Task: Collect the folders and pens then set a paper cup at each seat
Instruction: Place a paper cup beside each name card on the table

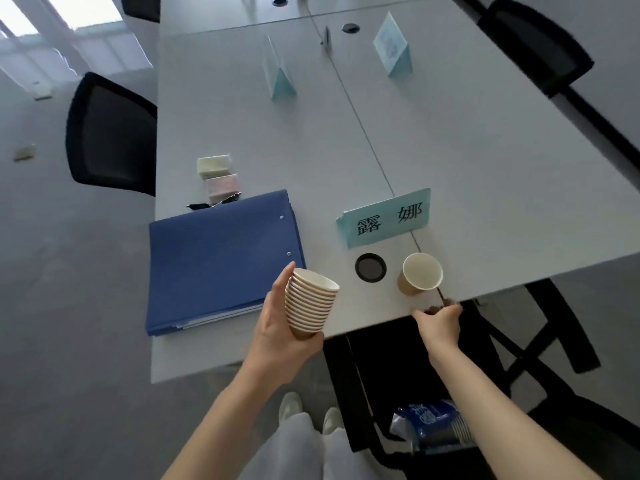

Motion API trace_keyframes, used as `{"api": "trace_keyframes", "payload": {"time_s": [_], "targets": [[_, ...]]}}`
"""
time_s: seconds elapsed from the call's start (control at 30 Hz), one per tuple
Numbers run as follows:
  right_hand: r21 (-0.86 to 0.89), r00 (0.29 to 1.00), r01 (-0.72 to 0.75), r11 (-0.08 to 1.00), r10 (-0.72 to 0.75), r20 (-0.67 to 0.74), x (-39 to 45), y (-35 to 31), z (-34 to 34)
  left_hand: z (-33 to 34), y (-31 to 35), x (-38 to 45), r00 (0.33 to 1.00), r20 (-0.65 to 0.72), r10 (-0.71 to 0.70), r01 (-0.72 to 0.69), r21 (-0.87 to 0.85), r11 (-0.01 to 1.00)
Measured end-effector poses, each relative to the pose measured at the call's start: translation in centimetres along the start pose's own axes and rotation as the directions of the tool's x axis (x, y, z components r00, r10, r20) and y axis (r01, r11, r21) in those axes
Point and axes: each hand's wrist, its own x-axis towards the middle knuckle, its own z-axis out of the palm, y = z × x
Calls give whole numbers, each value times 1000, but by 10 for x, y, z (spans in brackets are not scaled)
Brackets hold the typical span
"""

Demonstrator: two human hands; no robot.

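She's standing at the near end of the long table (450, 150), and her left hand (280, 327) is wrapped around a nested stack of paper cups (311, 303), fingers curled behind it and thumb up along the rims, the stack tipped toward the tabletop. One single paper cup (420, 274) already stands upright close to the table's near edge, just beside the round cable grommet (370, 267) and in front of the name card (386, 218) that marks this seat. Her right hand (438, 318) sits at that near edge just below the cup, apart from it, fingers curled loosely; whether they pinch anything I cannot tell, though something dark shows at the fingertips. The blue folders (221, 261) lie piled at the near left corner with the pens (214, 201) just behind them, so the collecting looks finished and this seems to be the first seat served. To do the next one well, I'd say she should peel one cup off the top with the free hand while keeping the stack squeezed low down, so two don't come away together, then stand it in front of a further name card (277, 72) near the left edge, or the other name card (393, 50) toward the right edge, well in from the edge.
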Motion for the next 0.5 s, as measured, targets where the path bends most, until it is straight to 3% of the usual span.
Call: {"api": "trace_keyframes", "payload": {"time_s": [0.1,0.23,0.33,0.4,0.5], "targets": [[-44,978,23,999,-13,207,-44,-1,14,-16,-9,-16,999,-25,-26,25,-23,999],[40,839,303,952,-286,463,-116,-39,44,-46,-27,-32,997,-65,-44,45,15,999],[67,661,589,806,-527,533,-168,-72,65,-79,-42,-40,991,-131,-11,21,75,997],[77,488,758,647,-642,591,-202,-88,84,-105,-54,-45,987,-161,16,4,121,993],[52,273,899,434,-651,708,-250,-97,128,-149,-77,-55,979,-184,88,-48,211,976]]}}
